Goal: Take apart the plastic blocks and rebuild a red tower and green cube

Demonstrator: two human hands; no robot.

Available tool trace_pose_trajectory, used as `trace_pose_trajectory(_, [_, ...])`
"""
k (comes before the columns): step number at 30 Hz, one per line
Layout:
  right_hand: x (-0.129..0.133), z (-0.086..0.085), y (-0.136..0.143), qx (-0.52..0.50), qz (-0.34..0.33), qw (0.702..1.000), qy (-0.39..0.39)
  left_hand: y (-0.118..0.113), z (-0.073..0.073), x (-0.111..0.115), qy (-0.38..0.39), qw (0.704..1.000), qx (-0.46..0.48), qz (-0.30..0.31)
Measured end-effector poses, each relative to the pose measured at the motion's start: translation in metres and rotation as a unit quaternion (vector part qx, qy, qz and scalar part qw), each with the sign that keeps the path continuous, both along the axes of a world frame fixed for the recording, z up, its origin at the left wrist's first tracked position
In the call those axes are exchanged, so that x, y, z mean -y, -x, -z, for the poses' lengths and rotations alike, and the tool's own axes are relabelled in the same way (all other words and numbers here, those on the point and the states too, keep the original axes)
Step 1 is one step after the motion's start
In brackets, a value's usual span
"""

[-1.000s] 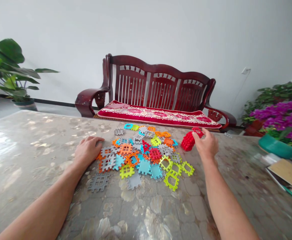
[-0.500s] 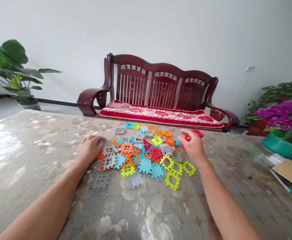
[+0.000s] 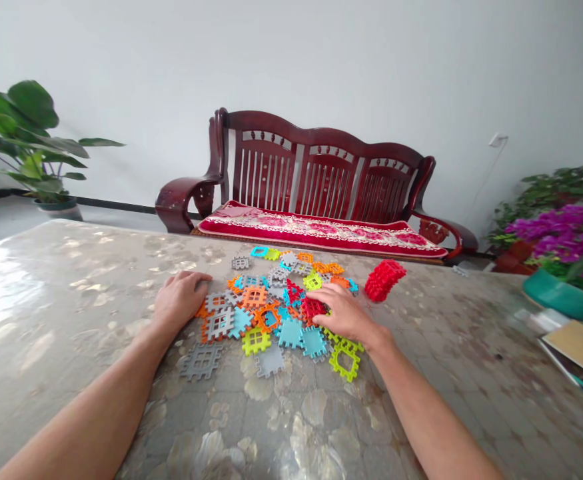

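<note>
A pile of plastic interlocking tiles with notched edges, in orange, blue, grey, lime and red, lies on the table. At its left edge my left hand [image 3: 180, 298] rests on the tabletop, open and holding nothing. My right hand [image 3: 344, 310] reaches over the right of the pile, thumb and fingers closed on a red square tile [image 3: 312, 309], which is partly covered. Beside that tile is a red triangular piece [image 3: 294, 291]. A leaning stack of red tiles [image 3: 384, 280] stands apart, beyond my right hand. Lime tiles [image 3: 345, 361] lie partly under my right wrist.
The table [image 3: 241, 420] has a glossy, flower-patterned cover. Behind it stands a dark wooden bench [image 3: 321, 167] with a red patterned cushion. At the right are a teal pot [image 3: 566, 292] of purple flowers and a box [image 3: 581, 350]. A leafy plant [image 3: 31, 147] stands at left.
My right hand has moved from the red stack, left and nearer, to the red square tile in the pile. The stack now shows in full. My left hand has stayed put.
</note>
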State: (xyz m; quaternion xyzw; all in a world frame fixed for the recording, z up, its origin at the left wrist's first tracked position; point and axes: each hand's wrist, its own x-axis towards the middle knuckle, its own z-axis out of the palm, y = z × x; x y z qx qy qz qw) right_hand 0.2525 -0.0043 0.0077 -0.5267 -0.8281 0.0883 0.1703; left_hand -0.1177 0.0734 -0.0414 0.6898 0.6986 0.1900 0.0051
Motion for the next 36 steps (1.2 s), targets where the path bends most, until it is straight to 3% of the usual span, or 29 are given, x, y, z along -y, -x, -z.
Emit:
trace_pose_trajectory(6, [0.004, 0.000, 0.008, -0.026, 0.029, 0.998, -0.040, 0.001, 0.001, 0.000, -0.009, 1.000, 0.008, 0.008])
trace_pose_trajectory(10, [0.002, -0.008, -0.002, -0.072, 0.081, 0.988, -0.112, 0.002, 0.002, -0.001, -0.005, 1.000, 0.007, 0.010])
trace_pose_trajectory(15, [-0.010, -0.031, -0.053, -0.121, 0.257, 0.932, -0.223, 0.002, 0.001, -0.001, -0.004, 1.000, 0.005, 0.008])
trace_pose_trajectory(18, [-0.015, -0.046, -0.087, -0.070, 0.373, 0.894, -0.238, 0.001, 0.001, -0.001, -0.002, 1.000, -0.003, 0.010])
trace_pose_trajectory(21, [-0.016, -0.056, -0.110, -0.026, 0.437, 0.866, -0.241, 0.002, 0.001, -0.001, -0.004, 1.000, -0.002, 0.010])
trace_pose_trajectory(28, [-0.016, -0.059, -0.129, -0.056, 0.488, 0.845, -0.212, 0.002, 0.002, -0.002, -0.009, 1.000, 0.011, 0.011])
trace_pose_trajectory(36, [-0.024, -0.046, -0.136, -0.041, 0.447, 0.883, -0.136, 0.001, 0.000, 0.000, -0.004, 1.000, 0.004, 0.009])
